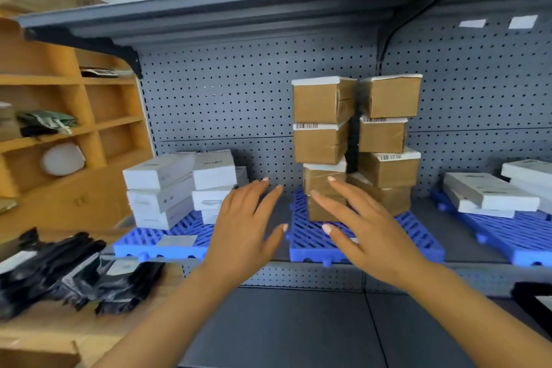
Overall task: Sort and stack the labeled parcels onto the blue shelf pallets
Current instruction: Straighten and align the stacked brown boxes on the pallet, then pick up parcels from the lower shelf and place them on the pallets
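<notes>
Currently both hands are out in front of the middle blue pallet point(313, 236), empty. Left hand point(242, 227) has its fingers point(270, 194) spread apart, hovering over the gap between the left pallet point(182, 233) and the middle one. Right hand point(367, 233) also has its fingers apart, palm down, reaching toward the base of the brown stacks; whether the tips touch the lowest box cannot be told.

Judgement on the step: steadying or squaring the left brown stack point(322, 146). It stands four high, and its bottom parcel point(321, 185) is narrower and sits a little askew under the boxes above. Best done with one flat hand on each side of the column, pressing evenly and low first, then working upward. Push from one side only and the top boxes may tip against the right brown stack point(388, 140), which stands just beside it with a dark gap between.

Parcels on the shelf: brown cardboard cubes with white barcode labels on top, taped. White flat boxes point(161, 188) are piled on the left pallet, more white boxes point(490, 191) on the right pallet point(504, 236).

Smaller: black poly mailers point(68, 272) lie on the wooden counter point(59, 334) at left, not yet shelved. A loose white label point(176, 240) lies on the left pallet's front edge.
</notes>
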Tool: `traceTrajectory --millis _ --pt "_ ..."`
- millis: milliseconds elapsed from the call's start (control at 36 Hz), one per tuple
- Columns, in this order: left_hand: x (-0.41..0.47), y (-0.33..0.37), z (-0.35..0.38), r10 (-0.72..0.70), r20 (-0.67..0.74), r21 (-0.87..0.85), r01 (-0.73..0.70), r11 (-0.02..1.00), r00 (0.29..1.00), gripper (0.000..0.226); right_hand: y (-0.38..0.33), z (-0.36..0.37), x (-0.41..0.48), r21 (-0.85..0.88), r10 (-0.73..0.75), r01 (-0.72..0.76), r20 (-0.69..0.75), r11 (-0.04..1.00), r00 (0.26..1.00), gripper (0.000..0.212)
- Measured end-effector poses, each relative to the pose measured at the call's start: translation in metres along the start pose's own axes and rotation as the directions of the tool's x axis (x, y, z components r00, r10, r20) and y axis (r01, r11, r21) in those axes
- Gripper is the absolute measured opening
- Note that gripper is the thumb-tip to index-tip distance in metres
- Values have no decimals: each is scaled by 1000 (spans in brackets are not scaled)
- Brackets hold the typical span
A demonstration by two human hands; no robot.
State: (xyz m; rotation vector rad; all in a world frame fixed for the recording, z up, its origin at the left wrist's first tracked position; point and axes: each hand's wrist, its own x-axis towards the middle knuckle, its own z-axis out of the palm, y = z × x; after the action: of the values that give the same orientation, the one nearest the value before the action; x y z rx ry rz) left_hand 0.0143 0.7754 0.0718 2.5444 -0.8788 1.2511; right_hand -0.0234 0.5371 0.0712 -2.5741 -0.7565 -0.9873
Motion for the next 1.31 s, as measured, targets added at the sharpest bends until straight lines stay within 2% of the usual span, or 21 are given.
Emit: traceTrajectory --millis 278,444,639,889,1000,1194,1306 --pt "-37 -4 -1 -43 51 3 43 999 998 57 -9 11 -18 11 -8 8 46 1000 999 49" --pt "-36 20 5 -46 62 4 46 999 997 57 7 8 -35 33 -5 3 67 999 998 49" --pt "-6 96 37 6 32 -88 -4 996 999 52 54 -28 -81 -48 38 -34 84 998 996 49" --pt "51 224 89 58 19 -176 -54 983 998 55 160 -105 -162 -144 137 -116 145 983 980 51" --pt "75 274 114 48 57 -212 -35 977 997 57 201 -143 -189 -174 181 -159 122 972 976 51" --pt "106 324 142 95 80 -246 -73 967 992 58 255 -175 -222 -201 235 -205 136 958 963 51" --pt "129 342 155 129 95 -269 -99 958 987 59 275 -186 -232 -212 270 -246 91 946 958 50"
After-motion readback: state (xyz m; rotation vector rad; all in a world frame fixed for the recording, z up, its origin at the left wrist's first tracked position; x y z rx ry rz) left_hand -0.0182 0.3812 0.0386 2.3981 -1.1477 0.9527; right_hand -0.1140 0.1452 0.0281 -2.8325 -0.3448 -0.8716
